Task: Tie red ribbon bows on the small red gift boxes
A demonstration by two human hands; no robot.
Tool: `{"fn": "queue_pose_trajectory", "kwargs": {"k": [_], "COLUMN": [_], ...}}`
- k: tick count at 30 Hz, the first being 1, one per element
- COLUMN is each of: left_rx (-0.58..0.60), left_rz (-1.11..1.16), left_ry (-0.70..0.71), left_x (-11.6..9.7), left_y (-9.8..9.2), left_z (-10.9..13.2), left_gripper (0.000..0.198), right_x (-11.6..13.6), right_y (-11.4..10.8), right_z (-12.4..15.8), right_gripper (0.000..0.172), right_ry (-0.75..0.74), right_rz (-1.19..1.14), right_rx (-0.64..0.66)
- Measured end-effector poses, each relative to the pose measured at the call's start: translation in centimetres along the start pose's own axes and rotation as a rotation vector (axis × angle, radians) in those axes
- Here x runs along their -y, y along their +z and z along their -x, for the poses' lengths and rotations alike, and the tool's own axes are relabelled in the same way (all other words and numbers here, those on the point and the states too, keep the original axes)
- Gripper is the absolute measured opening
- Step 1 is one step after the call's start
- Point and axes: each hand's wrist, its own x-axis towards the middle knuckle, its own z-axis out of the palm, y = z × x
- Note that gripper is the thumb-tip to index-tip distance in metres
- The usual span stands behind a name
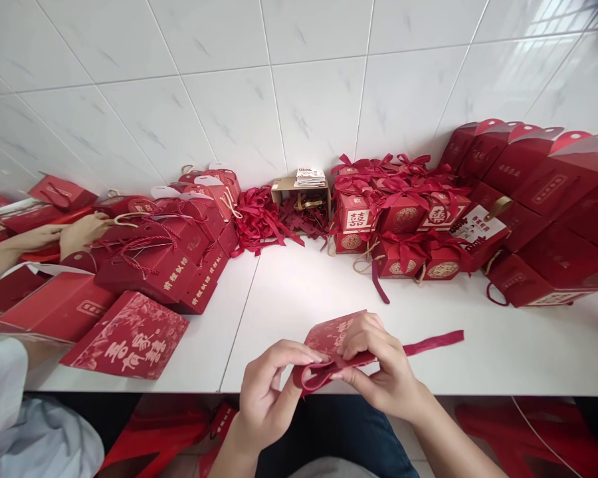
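Note:
Close to the table's front edge, my left hand [274, 382] pinches a looped red ribbon [433, 342] between thumb and fingers. My right hand [381, 365] is closed on the same ribbon just beside it, with one tail of the ribbon trailing off to the right over the tabletop. Under and behind my fingers is a small red gift box [326, 333] with pale printing; my hands hide most of its near side. Whether the ribbon is knotted cannot be made out.
Red boxes with ribbon bows [403, 212] are stacked behind to the right, beside taller boxes [528, 172]. Loose red ribbons [259, 216] lie by a cardboard box [323, 194] against the tiled wall. At left, a co-worker's hands [82, 232] reach among red boxes [164, 259].

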Motion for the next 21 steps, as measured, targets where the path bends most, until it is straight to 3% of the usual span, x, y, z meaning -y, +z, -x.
{"fn": "queue_pose_trajectory", "kwargs": {"k": [5, 12, 17, 21], "left_rx": [0.128, 0.06, 0.051, 0.087], "left_rz": [0.035, 0.064, 0.057, -0.074], "left_ry": [0.028, 0.037, 0.005, 0.05], "left_x": [-0.18, -0.63, -0.67, -0.59], "left_y": [-0.07, 0.44, 0.27, -0.14], "left_z": [-0.38, -0.53, -0.18, -0.02], "left_gripper": [0.024, 0.018, 0.016, 0.015], "right_x": [0.02, 0.31, 0.36, 0.29], "right_y": [0.07, 0.61, 0.74, 0.85], "right_z": [0.01, 0.39, 0.45, 0.59], "right_gripper": [0.017, 0.014, 0.016, 0.017], "right_ry": [-0.044, -0.047, -0.038, -0.019], "right_rz": [-0.066, -0.061, -0.065, -0.075], "right_rx": [-0.029, -0.125, -0.102, -0.086]}}
